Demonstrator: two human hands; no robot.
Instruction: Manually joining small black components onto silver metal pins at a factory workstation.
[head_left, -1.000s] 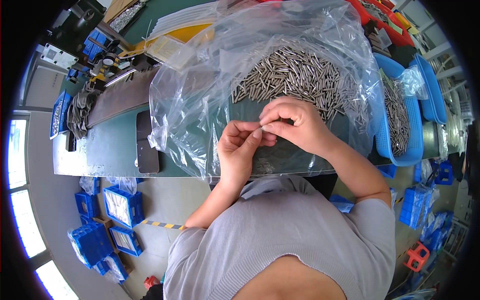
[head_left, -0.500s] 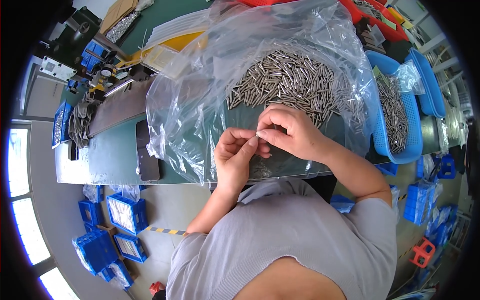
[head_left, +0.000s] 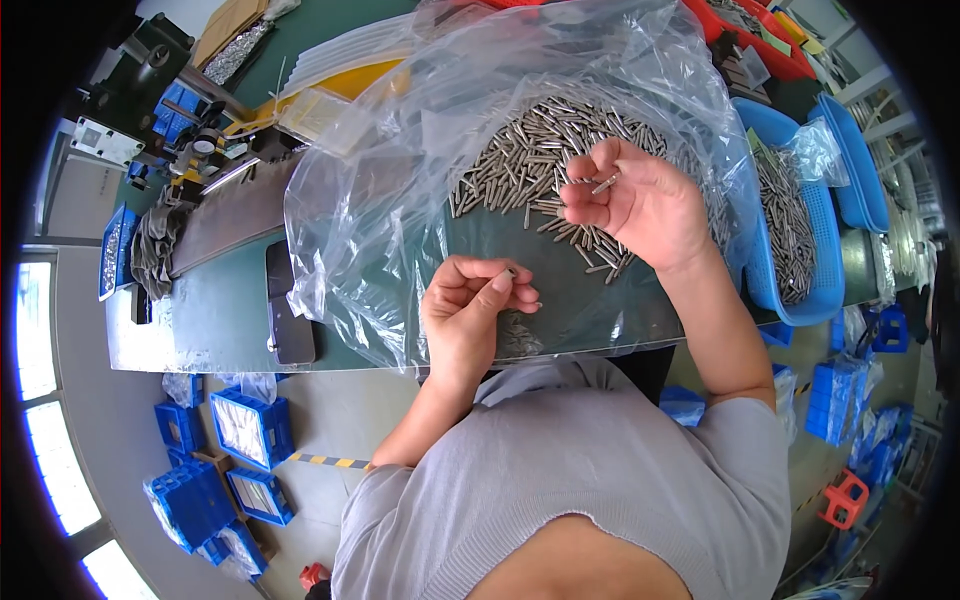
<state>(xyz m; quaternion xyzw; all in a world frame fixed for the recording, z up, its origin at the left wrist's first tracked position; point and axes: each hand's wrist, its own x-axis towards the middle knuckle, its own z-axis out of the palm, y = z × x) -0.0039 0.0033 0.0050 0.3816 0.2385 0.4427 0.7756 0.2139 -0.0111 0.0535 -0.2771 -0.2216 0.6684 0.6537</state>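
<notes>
A heap of small metal pins [head_left: 545, 160] lies on a clear plastic bag [head_left: 390, 200] spread over the green table [head_left: 215, 320]. My left hand [head_left: 470, 310] is near the table's front edge, its fingertips pinched on a few small pins. My right hand [head_left: 640, 205] is raised over the right side of the heap and holds one metal pin between thumb and fingers. The two hands are apart.
A dark phone [head_left: 290, 315] lies flat at the left of the bag. A blue basket [head_left: 800, 240] with more pins stands at the right, with another blue tray [head_left: 860, 160] behind. Yellow trays [head_left: 340, 95] and tools sit at the far left. Blue crates [head_left: 245, 425] rest on the floor.
The hands were together at the table's front edge. Now my right hand has moved up and to the right over the pin heap, while my left hand stays low.
</notes>
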